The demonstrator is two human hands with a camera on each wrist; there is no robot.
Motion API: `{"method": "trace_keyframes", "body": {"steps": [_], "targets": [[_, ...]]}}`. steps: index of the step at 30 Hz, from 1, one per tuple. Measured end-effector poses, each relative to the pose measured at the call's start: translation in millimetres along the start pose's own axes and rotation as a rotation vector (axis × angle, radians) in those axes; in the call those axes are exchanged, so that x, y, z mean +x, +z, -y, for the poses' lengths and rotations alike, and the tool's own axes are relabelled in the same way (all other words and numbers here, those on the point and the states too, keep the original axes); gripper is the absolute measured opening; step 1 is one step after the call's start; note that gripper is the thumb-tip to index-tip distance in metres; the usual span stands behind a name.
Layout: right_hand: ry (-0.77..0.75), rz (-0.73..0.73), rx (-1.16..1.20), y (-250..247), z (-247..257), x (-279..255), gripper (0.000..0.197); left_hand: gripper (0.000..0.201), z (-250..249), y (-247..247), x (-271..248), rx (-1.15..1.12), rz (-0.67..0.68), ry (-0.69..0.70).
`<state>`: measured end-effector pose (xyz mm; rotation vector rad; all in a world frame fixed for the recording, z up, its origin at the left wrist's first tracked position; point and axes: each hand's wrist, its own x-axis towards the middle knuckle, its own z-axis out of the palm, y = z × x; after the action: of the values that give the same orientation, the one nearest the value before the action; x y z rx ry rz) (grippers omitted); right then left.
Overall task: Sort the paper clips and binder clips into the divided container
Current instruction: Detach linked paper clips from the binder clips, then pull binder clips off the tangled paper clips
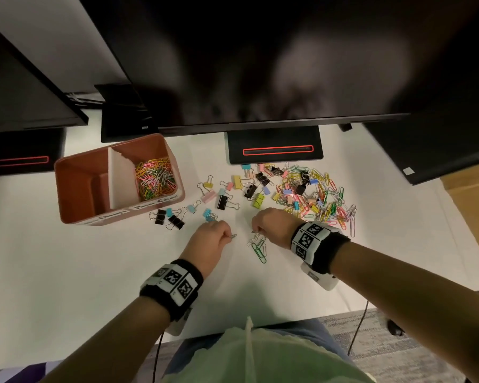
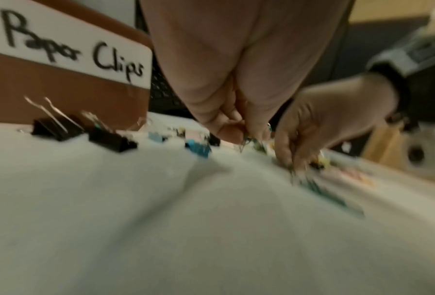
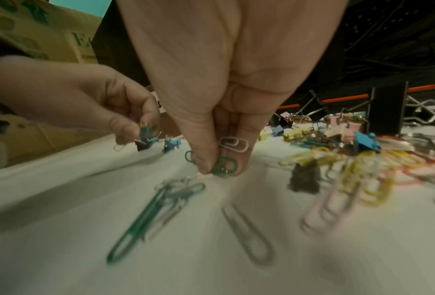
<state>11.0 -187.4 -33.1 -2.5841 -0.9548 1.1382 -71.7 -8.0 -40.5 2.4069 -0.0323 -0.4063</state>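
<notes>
While both hands' fingers (image 3: 206,157) pinch paper clips (image 3: 226,163), binder clips (image 1: 174,221) (black) flank the container (image 1: 75,194).

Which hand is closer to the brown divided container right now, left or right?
Left. The left hand is just in front and to the right of the divided container, beside the black binder clips. The right hand is farther right, next to the mixed clip pile.

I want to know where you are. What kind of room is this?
Probably an office desk: big dark monitors stand over a white table, with loose paper clips beside a labelled container.
</notes>
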Motion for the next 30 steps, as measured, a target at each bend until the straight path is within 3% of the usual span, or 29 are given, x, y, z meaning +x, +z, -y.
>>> {"method": "trace_keyframes", "body": {"steps": [5, 9, 13, 16, 20, 24, 30], "targets": [[-0.124, -0.187, 0.100, -49, 44, 9, 0.022, 0.005, 0, -82, -4, -0.196, -0.268, -0.059], [-0.235, -0.383, 0.166, -97, 104, 44, 0.019, 0.008, 19, -144, 3, -0.136, -0.429, -0.221], [-0.172, -0.432, 0.180, -112, 152, 91, 0.023, 0.016, 53, -164, 14, -0.097, -0.409, -0.364], [-0.133, -0.378, 0.255, -102, 164, 108, 0.034, 0.025, 66, -166, 11, -0.058, -0.338, -0.356], [-0.276, -0.427, 0.327, -94, 149, 88, 0.039, 0.027, 51, -163, -7, -0.053, -0.428, -0.172], [-0.254, -0.467, 0.267, -80, 87, 37, 0.026, 0.026, 26, -131, -22, -0.089, -0.232, 0.033], [0.063, -0.240, 0.111, -24, -17, -43, 0.027, 0.048, -3, -50, -10, -0.007, 0.160, 0.140]]}}
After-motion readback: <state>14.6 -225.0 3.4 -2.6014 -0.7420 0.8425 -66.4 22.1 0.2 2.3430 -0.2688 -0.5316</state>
